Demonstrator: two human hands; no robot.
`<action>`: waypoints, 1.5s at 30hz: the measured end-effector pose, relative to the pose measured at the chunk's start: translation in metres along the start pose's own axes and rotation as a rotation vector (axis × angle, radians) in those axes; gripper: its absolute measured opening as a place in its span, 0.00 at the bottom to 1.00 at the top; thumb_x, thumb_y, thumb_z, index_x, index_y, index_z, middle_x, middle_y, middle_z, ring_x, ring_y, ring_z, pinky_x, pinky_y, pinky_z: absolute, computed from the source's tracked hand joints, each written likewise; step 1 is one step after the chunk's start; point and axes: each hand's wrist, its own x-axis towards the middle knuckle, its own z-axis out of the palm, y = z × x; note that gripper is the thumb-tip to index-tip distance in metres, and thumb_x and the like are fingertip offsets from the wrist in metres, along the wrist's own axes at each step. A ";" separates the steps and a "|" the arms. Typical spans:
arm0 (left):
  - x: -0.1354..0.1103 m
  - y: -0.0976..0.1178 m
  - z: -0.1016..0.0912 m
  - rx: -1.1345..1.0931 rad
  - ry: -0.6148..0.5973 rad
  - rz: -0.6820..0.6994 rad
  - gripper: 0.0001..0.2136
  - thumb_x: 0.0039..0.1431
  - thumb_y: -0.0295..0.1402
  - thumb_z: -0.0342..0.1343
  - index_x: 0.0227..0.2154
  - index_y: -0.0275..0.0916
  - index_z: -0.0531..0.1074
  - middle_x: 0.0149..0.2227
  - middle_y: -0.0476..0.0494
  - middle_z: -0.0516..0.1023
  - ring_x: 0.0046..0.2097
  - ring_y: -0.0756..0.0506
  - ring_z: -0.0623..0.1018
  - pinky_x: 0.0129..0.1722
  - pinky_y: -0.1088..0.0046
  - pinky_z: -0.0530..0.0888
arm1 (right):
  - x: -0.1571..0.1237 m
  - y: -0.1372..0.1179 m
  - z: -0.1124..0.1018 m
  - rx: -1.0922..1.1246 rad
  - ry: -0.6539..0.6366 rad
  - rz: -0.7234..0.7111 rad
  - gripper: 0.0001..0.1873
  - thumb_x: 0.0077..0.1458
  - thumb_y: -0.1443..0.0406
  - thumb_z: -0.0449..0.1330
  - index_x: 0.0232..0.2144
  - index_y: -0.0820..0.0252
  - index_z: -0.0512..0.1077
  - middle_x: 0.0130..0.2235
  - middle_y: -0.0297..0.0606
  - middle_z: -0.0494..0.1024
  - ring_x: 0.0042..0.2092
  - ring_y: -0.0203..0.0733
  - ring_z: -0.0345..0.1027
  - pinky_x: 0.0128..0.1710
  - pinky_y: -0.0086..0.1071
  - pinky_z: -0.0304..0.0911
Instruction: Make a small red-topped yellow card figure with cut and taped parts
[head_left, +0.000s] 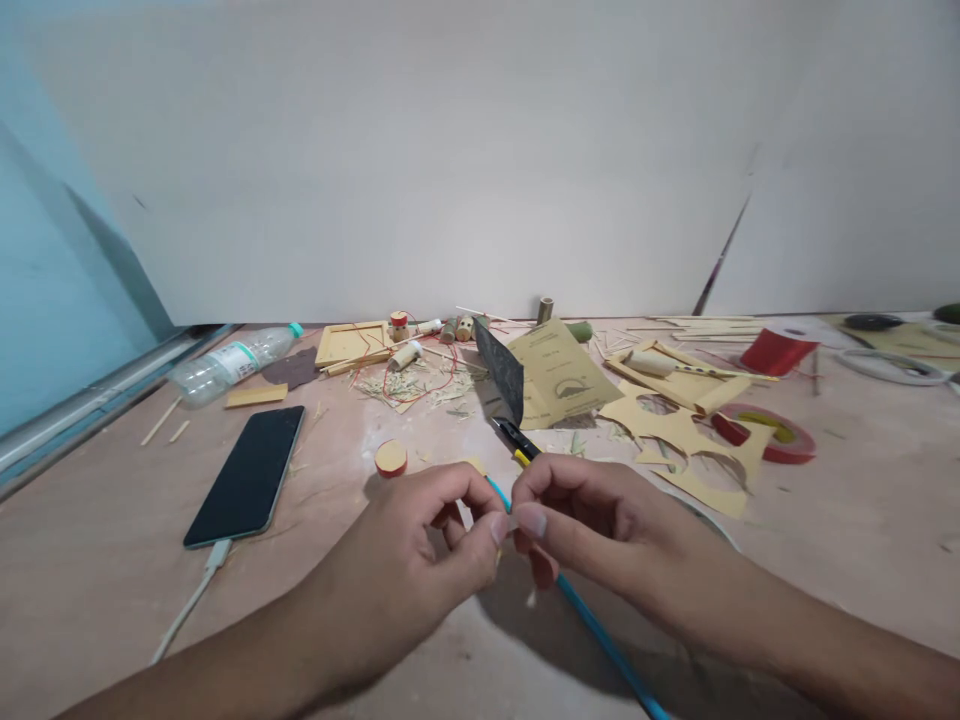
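Note:
My left hand (431,545) and my right hand (592,525) meet at the table's near middle, fingertips pinched together on something too small to make out. A thin blue rod or wire (600,632) runs under my right hand toward the lower right. Just beyond the fingers lies a black-and-yellow cutter (516,440). A small round red-rimmed wooden disc (391,458) sits left of it.
A black phone (249,474) on a white cable lies at left, with a plastic bottle (229,365) behind it. Sandpaper sheets (551,375), cut yellow paper (690,430), a red tape roll (765,432), red thread spool (778,352), wooden frame (352,342), sticks and shavings litter the far table.

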 end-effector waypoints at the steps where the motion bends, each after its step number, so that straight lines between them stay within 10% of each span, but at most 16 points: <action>1: -0.001 0.000 0.000 -0.019 -0.008 -0.012 0.11 0.73 0.42 0.56 0.36 0.43 0.75 0.27 0.56 0.68 0.29 0.51 0.67 0.28 0.76 0.62 | 0.000 0.000 0.000 -0.007 0.007 0.003 0.16 0.63 0.53 0.69 0.34 0.58 0.76 0.29 0.31 0.78 0.32 0.38 0.71 0.36 0.30 0.67; 45: -0.004 0.000 0.000 -0.269 -0.024 -0.127 0.10 0.70 0.44 0.61 0.38 0.44 0.73 0.20 0.60 0.64 0.19 0.55 0.58 0.18 0.81 0.53 | 0.000 0.001 -0.002 -0.001 0.049 -0.002 0.16 0.63 0.53 0.70 0.33 0.58 0.74 0.27 0.30 0.77 0.30 0.38 0.71 0.34 0.29 0.65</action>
